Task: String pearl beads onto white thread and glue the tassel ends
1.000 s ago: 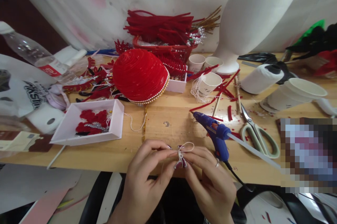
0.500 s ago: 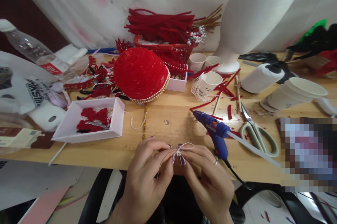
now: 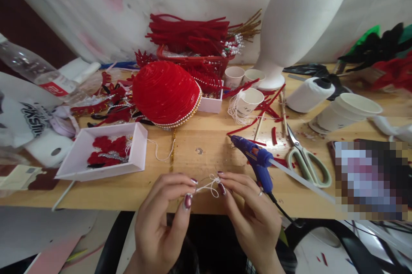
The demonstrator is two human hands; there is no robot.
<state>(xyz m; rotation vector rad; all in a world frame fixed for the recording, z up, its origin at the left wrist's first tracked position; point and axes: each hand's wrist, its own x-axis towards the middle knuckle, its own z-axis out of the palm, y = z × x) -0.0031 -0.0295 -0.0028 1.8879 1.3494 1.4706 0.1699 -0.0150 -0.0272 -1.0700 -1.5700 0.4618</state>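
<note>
Farther apart than before, the left hand [image 3: 161, 218] and right hand [image 3: 254, 214] are drawn; one looped white cord [image 3: 214, 189] is pinched between both, above the bench [image 3: 189, 160], near one glue gun [image 3: 257, 160] and one pair of scissors [image 3: 301, 148].

L hand [image 3: 162, 218] is pinching the wht cord [image 3: 213, 188], R hand [image 3: 252, 211] is gripping its loops, and it's stretching btwn them above the tbl [image 3: 193, 136] edge! Blue glue gun [image 3: 257, 160] is lying nr R hand, scissors [image 3: 304, 156] resting just beside. Red beaded dome [image 3: 164, 91] is sitting farther back, wht box [image 3: 138, 147] w/ red pcs [image 3: 111, 147] lying front-left of it.
</note>
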